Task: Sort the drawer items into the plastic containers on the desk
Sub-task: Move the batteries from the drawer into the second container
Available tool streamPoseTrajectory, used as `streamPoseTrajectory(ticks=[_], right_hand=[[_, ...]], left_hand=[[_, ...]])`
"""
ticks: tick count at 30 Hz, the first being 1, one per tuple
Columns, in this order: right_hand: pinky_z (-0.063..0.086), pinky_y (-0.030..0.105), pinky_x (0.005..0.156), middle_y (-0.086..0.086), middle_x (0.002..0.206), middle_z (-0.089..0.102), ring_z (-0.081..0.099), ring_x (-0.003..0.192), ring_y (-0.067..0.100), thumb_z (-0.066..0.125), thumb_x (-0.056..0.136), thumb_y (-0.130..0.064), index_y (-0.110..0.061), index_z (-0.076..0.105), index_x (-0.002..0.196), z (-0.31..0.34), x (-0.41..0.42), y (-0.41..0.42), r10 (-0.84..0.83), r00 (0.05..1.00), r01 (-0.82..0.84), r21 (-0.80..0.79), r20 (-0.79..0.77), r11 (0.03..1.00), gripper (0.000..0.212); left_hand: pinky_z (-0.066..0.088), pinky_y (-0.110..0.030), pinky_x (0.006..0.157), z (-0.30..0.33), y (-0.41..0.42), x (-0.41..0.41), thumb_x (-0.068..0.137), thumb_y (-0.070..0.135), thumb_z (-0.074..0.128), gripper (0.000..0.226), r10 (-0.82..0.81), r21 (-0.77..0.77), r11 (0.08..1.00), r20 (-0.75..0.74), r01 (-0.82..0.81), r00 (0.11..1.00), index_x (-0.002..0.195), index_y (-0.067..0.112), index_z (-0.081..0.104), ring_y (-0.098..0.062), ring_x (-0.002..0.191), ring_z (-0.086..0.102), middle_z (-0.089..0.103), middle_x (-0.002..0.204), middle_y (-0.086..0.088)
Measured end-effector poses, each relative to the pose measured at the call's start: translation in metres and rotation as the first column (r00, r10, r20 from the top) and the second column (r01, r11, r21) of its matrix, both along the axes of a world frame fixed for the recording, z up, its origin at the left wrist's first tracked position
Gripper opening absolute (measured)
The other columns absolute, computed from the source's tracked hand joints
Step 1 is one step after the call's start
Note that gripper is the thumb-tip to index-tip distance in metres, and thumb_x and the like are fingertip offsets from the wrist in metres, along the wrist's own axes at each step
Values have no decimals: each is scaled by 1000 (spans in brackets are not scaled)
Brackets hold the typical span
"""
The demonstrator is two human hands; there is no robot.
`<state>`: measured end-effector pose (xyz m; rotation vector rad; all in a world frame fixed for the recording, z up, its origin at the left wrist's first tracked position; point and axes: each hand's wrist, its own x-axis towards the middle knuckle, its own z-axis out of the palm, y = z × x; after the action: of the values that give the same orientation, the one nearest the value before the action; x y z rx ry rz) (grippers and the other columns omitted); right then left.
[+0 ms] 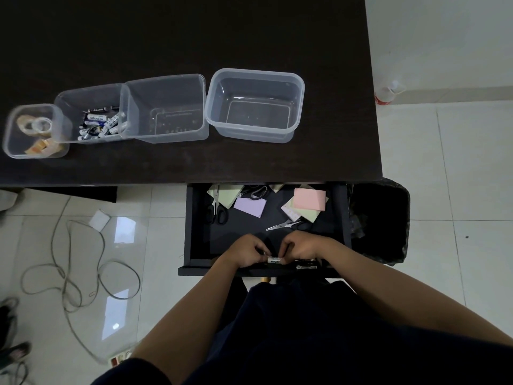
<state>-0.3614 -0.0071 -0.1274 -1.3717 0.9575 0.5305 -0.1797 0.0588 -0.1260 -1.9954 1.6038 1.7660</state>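
While both hands work at the near edge of the open drawer, a white battery lies between them with its long axis running left to right, parallel to the drawer front. The left hand has its fingers curled around a small dark object, apparently another battery, though too little shows to be sure; the right hand pinches the right end of the white battery with curled fingertips. Both hands are about equally near the cell, the right touching it. The battery container stands far and to the left on the desk, second in a row of four, so the carry would judgeably go up and leftward, favouring the left hand.

Materials: the containers are clear, thin-walled plastic with rounded corners. The leftmost tape container holds glossy tape rolls; the middle container and the wide container on the right hold nothing. The batteries are smooth, hard cylinders that would roll if set down across a slope. Farther back in the drawer lie flat paper sticky notes, among them a pink pad and a purple pad, plus black-handled scissors at left and metal scissors nearer the hands. A black-lined bin stands right of the drawer.
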Motion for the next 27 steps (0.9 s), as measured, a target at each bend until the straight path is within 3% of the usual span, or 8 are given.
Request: streamPoseTrajectory(ticks=[5,8,12,15,19,23,27], right_hand=[[46,25,74,-6,74,66,59,72,8,80,70,-12,-23,68,71,-4,-2,2,-64,998,64,4,1,998,16],[46,23,72,-5,72,66,58,70,8,80,69,-7,-22,68,71,-4,-2,3,-104,995,104,2,5,995,19],[45,15,62,0,74,64,57,67,7,68,79,6,-7,67,101,0,-5,0,-232,973,232,41,9,972,25],[48,21,64,3,82,64,59,76,12,59,86,5,-13,63,114,1,-15,-6,-295,955,295,33,-23,955,34],[46,24,62,8,82,61,55,76,17,57,85,6,-15,67,98,-1,-26,-11,-243,966,239,-55,-85,970,26],[44,17,62,7,88,64,58,81,18,50,82,10,-7,70,100,-1,-27,-6,-113,986,91,-178,-119,980,31],[49,22,73,14,104,71,63,89,19,62,77,8,-5,72,98,-5,-27,-1,-22,986,-7,-167,-167,986,27]], left_hand=[[40,-10,68,0,2,0,78,7,71,18,8,-21,1000,20,-8,1000,96,8,75,-8,79,58,73,95,-8],[44,-16,73,-2,3,0,77,7,72,19,20,-26,999,34,-19,999,96,8,75,-9,80,59,73,95,-9],[43,-20,74,-4,3,1,77,10,74,19,36,-40,999,60,-34,998,96,9,75,-10,80,58,73,95,-10],[45,-21,79,-5,3,2,78,10,74,20,81,-35,996,43,-79,996,98,9,75,-11,84,61,73,98,-8],[49,-25,86,-6,4,3,77,8,75,20,102,-40,994,30,-101,994,97,9,75,-16,92,65,73,100,-7],[48,-25,84,-6,5,4,77,8,74,20,112,-42,993,22,-111,993,97,10,75,-14,89,64,73,99,-7],[50,-24,85,-5,5,5,78,6,74,19,155,-27,987,-12,-155,988,97,9,75,-16,92,66,73,100,-8]])
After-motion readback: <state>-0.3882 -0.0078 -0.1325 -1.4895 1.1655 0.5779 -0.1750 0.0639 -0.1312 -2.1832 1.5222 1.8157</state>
